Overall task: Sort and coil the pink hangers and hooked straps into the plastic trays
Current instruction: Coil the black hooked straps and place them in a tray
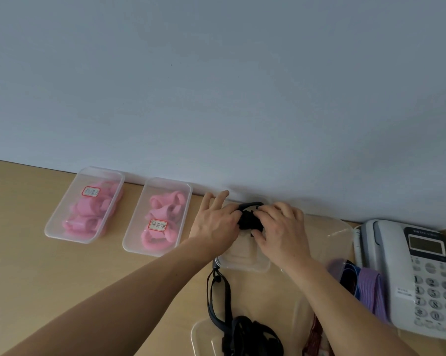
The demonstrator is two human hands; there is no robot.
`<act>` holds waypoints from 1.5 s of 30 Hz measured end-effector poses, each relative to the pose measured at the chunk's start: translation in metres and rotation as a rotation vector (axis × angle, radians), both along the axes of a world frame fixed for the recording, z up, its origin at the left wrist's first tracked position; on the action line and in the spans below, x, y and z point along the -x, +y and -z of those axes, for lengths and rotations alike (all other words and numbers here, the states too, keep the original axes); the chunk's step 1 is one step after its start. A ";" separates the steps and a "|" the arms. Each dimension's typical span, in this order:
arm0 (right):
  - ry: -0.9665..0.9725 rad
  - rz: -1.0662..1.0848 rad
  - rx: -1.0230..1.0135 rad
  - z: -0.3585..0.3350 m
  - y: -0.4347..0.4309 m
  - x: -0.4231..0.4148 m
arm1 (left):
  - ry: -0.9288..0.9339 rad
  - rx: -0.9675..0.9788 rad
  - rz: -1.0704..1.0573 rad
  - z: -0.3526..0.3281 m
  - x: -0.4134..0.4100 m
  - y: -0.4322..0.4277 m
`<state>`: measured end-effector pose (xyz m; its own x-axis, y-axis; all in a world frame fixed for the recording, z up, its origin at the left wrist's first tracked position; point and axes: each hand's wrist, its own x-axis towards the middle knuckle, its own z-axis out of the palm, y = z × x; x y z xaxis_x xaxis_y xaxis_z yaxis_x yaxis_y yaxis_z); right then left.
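The left hand [214, 223] pinches the black strap coil [249, 222], two fingers straight; the right hand [281, 228] curls over it, above a clear tray [242, 263] at the far wall. It looks light, limp and springy, so grip the whole bundle. To the left, a labelled tray [55, 227] and a second labelled tray [131, 244] hold pink hangers [163, 214]. The loose straps [252, 335] lying near are too tangled to count.

The wooden table [37, 278] carries plastic trays [60, 209], black straps [218, 294], a telephone [409, 273]
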<state>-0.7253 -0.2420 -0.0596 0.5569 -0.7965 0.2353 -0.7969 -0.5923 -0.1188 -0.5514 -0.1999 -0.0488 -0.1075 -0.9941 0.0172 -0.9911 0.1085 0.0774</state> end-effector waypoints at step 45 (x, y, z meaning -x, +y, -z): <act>-0.126 0.311 -0.441 -0.033 0.177 -0.034 | 0.377 -0.291 -0.013 -0.047 -0.038 0.144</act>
<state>-0.6912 -0.0647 -0.0270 0.2684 -0.9572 -0.1083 -0.8899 -0.2034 -0.4083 -0.5132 -0.0557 -0.0022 -0.1349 -0.9647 -0.2262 -0.8890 0.0170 0.4577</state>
